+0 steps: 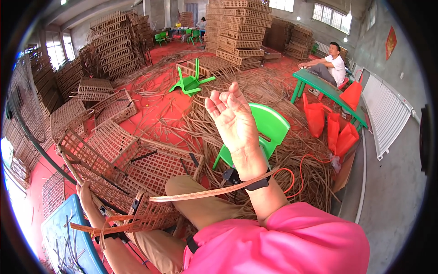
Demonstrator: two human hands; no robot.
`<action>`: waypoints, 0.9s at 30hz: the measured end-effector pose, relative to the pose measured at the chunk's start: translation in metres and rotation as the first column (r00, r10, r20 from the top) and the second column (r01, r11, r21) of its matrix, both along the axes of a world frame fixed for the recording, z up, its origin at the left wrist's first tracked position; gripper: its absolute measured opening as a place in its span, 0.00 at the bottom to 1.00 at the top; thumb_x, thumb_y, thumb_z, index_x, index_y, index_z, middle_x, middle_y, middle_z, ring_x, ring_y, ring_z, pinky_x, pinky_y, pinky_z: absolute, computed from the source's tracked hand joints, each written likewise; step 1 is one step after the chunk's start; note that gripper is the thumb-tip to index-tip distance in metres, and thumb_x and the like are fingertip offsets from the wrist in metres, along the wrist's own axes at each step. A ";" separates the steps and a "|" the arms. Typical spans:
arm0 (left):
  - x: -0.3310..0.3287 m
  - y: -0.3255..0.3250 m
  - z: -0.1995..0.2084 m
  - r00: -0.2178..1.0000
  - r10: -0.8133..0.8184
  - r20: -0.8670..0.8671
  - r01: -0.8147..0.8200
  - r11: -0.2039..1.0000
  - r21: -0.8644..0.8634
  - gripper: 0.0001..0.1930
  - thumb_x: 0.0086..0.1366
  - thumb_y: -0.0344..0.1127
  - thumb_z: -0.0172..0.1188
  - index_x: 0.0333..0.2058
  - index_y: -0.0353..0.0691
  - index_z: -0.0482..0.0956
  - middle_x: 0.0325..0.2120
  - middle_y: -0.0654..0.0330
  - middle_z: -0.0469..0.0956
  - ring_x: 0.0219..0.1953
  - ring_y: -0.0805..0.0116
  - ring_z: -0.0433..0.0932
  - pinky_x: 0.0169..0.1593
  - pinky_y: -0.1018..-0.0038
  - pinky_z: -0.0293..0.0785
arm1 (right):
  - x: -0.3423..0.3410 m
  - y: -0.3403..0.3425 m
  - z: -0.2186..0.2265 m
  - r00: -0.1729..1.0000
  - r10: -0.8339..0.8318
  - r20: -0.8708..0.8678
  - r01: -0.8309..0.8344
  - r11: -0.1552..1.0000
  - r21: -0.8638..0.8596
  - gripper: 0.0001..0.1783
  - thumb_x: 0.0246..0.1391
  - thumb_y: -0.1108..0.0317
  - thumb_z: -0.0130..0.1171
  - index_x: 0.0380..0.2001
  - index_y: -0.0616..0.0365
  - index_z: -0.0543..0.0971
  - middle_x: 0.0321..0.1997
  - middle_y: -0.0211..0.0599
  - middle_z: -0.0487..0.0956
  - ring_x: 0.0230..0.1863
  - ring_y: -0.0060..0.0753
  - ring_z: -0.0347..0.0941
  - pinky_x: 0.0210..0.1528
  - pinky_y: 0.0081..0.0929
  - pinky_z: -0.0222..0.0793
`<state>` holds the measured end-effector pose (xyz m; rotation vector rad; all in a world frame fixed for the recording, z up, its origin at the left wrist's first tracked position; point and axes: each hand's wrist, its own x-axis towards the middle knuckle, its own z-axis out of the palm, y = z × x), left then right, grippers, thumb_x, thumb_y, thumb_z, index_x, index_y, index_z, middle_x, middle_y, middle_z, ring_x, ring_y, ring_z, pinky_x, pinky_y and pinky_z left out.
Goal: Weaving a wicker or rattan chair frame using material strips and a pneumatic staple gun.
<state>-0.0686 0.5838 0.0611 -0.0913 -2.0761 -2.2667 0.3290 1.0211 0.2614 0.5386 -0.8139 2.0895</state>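
Observation:
A large woven basket [157,172] of brown strips lies tilted across my lap, with an open lattice of slats. At its left edge my left hand [84,195] is closed round the rim, its fingers partly hidden. My right hand [235,121] is raised in front of me, palm showing, fingers loosely bent and apart, with nothing visible in it. A long flat brown strip [200,197] runs from the basket's near corner to my right wrist, crossing a dark wristband [258,182]. Another strip [105,228] sticks out by my left forearm.
A blue table [54,223] with dark thin strips is at lower left. Loose strips [301,182] cover the floor around a green chair [272,125]; a second green chair [189,83] lies tipped over. Basket stacks [244,32] stand behind. A person [335,64] sits by a green table [324,86].

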 end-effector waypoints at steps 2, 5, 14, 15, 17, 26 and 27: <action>0.000 0.001 0.001 1.000 0.001 -0.002 -0.001 1.000 0.007 0.23 0.58 0.32 0.63 0.53 0.35 0.75 0.38 0.60 0.77 0.38 0.66 0.76 0.45 0.70 0.73 | 0.000 0.002 0.000 1.000 -0.024 0.011 0.024 1.000 -0.011 0.16 0.60 0.69 0.70 0.49 0.45 0.78 0.44 0.26 0.84 0.57 0.31 0.78 0.69 0.42 0.66; 0.000 0.002 0.002 1.000 -0.001 -0.002 0.001 1.000 0.005 0.23 0.58 0.32 0.63 0.53 0.35 0.75 0.38 0.60 0.77 0.38 0.66 0.76 0.45 0.70 0.73 | 0.000 0.003 0.001 0.999 -0.050 0.020 0.050 0.998 -0.030 0.17 0.60 0.69 0.70 0.50 0.44 0.78 0.44 0.26 0.84 0.57 0.31 0.78 0.68 0.42 0.66; 0.002 -0.002 0.001 1.000 0.000 -0.006 0.001 1.000 0.015 0.23 0.58 0.32 0.63 0.53 0.35 0.75 0.38 0.60 0.77 0.38 0.66 0.76 0.45 0.70 0.73 | 0.005 -0.004 0.007 0.998 -0.056 0.025 0.059 0.988 -0.140 0.26 0.58 0.76 0.69 0.57 0.48 0.73 0.49 0.30 0.82 0.57 0.34 0.78 0.69 0.44 0.68; 0.001 -0.001 0.001 1.000 0.000 -0.006 0.000 1.000 0.016 0.23 0.58 0.32 0.63 0.53 0.35 0.75 0.38 0.60 0.77 0.38 0.66 0.76 0.45 0.70 0.73 | 0.005 -0.004 0.007 0.998 -0.066 0.007 0.066 0.989 -0.133 0.28 0.58 0.78 0.68 0.59 0.49 0.72 0.50 0.31 0.82 0.57 0.34 0.78 0.69 0.43 0.69; 0.000 -0.001 0.000 1.000 -0.002 -0.006 0.002 1.000 0.017 0.23 0.58 0.32 0.63 0.53 0.35 0.75 0.38 0.59 0.77 0.38 0.66 0.76 0.45 0.69 0.73 | 0.004 -0.002 0.008 0.994 -0.113 0.011 0.114 0.980 -0.164 0.30 0.57 0.81 0.67 0.60 0.51 0.70 0.52 0.34 0.81 0.57 0.32 0.78 0.69 0.41 0.70; -0.006 -0.002 -0.006 0.997 -0.060 -0.042 0.064 0.994 0.087 0.25 0.58 0.31 0.62 0.55 0.35 0.74 0.39 0.58 0.77 0.39 0.65 0.76 0.47 0.69 0.72 | 0.014 0.019 0.019 0.975 -0.207 -0.083 0.189 0.965 -0.184 0.25 0.57 0.83 0.67 0.56 0.54 0.74 0.50 0.34 0.82 0.54 0.27 0.79 0.67 0.33 0.73; -0.006 -0.002 -0.007 0.995 -0.090 -0.044 0.094 0.990 0.102 0.25 0.58 0.31 0.62 0.56 0.35 0.73 0.40 0.58 0.77 0.39 0.64 0.76 0.47 0.68 0.72 | 0.016 0.021 0.020 0.974 -0.204 -0.094 0.185 0.966 -0.180 0.24 0.57 0.83 0.67 0.55 0.54 0.75 0.49 0.34 0.83 0.54 0.26 0.80 0.67 0.33 0.73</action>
